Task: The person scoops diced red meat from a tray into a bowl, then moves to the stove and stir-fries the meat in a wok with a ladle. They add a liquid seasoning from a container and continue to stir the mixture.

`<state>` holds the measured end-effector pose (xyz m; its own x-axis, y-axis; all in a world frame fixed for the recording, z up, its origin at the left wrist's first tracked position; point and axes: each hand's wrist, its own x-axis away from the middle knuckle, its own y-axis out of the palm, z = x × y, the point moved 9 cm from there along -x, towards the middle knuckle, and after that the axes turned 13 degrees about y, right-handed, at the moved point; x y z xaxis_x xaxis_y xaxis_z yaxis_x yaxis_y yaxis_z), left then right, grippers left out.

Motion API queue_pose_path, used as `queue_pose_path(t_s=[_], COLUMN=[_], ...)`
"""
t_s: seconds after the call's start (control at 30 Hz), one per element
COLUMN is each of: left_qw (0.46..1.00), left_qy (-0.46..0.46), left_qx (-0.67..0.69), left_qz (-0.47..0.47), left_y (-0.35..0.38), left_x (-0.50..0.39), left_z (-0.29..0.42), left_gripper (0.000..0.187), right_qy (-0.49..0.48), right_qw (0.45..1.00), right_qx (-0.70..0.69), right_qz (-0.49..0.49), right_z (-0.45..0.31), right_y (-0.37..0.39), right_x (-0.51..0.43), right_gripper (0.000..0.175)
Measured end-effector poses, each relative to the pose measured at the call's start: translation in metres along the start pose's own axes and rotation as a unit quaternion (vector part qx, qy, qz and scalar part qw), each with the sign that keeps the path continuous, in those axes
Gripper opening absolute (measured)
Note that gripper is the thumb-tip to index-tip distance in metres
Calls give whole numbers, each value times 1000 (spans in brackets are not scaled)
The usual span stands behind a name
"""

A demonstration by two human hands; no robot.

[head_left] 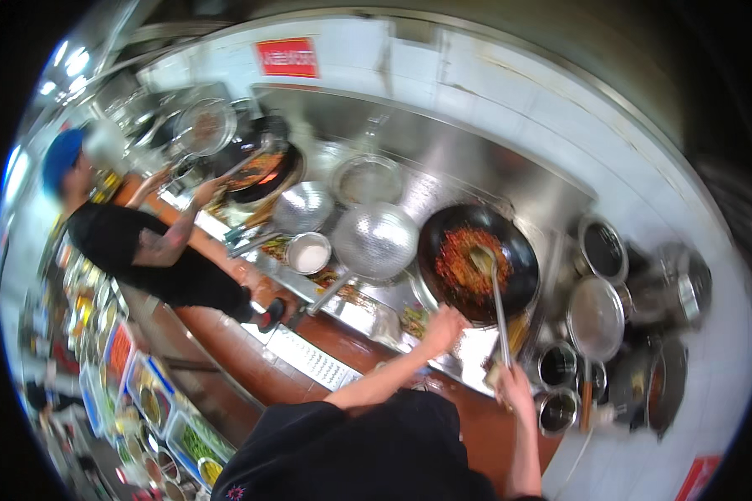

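Note:
A black wok [523, 250] stands on the steel range before me, with reddish chopped food [457, 253] in it. My right hand [515, 385] grips the handle of a long metal ladle [500, 300], whose bowl rests in the food. At the wok's near left rim is my left hand [446, 329], its fingers curled; blur hides whether they hold the rim or a cloth. Left of the wok lies a large hammered metal strainer or pan [376, 241], its handle towards me. Beside it is a metal pot with white contents [309, 253].
A co-worker [156, 250] stands at the left by another wok [257, 169]. Dark pots [558, 363] and a round strainer [595, 319] stand at the right. Food tubs [194, 438] line a counter at lower left. A tiled wall rises behind the range.

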<state>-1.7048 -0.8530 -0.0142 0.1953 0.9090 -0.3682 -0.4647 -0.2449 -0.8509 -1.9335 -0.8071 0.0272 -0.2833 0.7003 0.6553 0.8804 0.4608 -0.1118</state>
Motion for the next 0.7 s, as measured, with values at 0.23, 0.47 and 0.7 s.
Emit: queue_pose_path(t_s=[0.23, 0.47, 0.7], left_qw=[996, 981, 997], left_qy=[-66, -20, -67], left_qx=[54, 137, 38], left_qz=[33, -133, -23], left_y=[4, 18, -16], left_x=[5, 75, -9], left_z=[5, 23, 15], left_gripper=[27, 25, 30], right_qy=[76, -38, 136], right_qw=[977, 954, 988], right_qx=[173, 221, 70], right_qz=[-94, 202, 7], right_z=[-6, 30, -18], right_y=[-39, -21, -46], right_x=[72, -41, 72], right_gripper=[63, 63, 60])
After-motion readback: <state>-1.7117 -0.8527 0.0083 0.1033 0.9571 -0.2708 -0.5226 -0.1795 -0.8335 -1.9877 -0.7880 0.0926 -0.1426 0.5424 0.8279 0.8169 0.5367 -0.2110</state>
